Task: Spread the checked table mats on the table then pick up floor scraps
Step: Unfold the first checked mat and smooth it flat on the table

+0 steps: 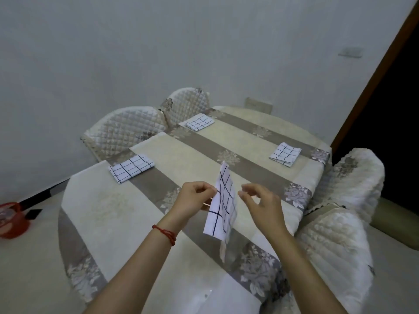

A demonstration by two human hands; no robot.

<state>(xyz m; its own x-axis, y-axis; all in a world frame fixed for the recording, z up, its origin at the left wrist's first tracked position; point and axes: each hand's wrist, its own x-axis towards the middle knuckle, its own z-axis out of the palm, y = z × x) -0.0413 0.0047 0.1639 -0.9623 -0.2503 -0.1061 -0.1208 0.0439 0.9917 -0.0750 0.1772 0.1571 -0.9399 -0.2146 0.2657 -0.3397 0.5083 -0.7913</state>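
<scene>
left hand (192, 199) pinches a checked mat (223, 205); right hand (260, 203) loose (three folded mats (131, 167) on table (108, 214)).

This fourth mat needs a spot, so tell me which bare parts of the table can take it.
The near right of the table, under the right hand, is bare, as is the near left cream panel below the folded mat. The far mats and already fill their places. The left hand pinches the hanging mat.
</scene>
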